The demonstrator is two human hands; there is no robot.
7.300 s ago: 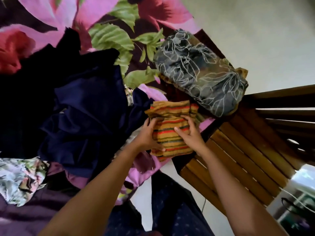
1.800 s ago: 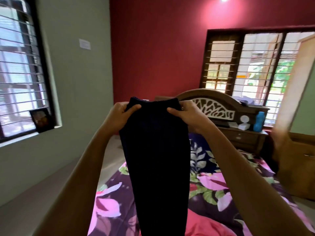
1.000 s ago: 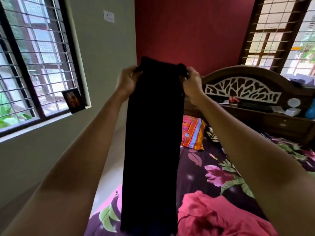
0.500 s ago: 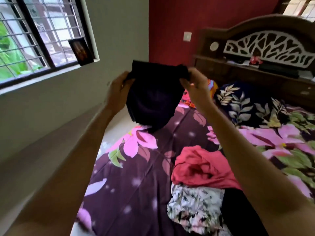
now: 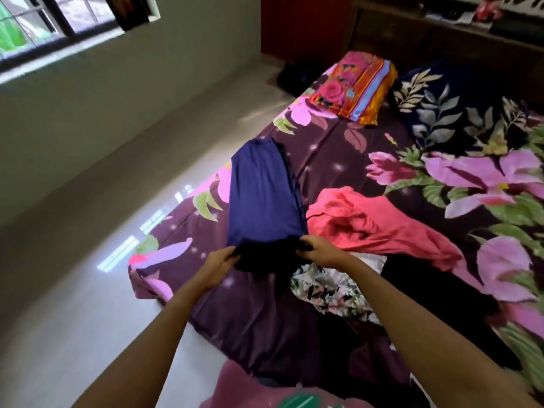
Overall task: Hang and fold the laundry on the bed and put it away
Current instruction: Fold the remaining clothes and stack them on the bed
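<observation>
A long navy garment (image 5: 262,195) lies stretched flat on the bed's floral sheet (image 5: 329,148), pointing away from me. My left hand (image 5: 219,265) grips its near left corner and my right hand (image 5: 319,250) grips its near right corner, both at the dark waistband end. Right of it lies a crumpled red garment (image 5: 379,222). A white floral garment (image 5: 332,287) sits just under my right forearm, with a black garment (image 5: 426,287) beside it.
Two pillows rest at the head of the bed: a bright striped one (image 5: 353,83) and a dark leaf-print one (image 5: 459,101). Shiny floor (image 5: 88,260) runs along the bed's left edge beneath a window wall (image 5: 117,69). The wooden headboard shelf (image 5: 441,28) holds small items.
The navy garment, held up in the air by both hands before, has been swung down and laid flat on the sheet. My view has tilted down to the bed.
</observation>
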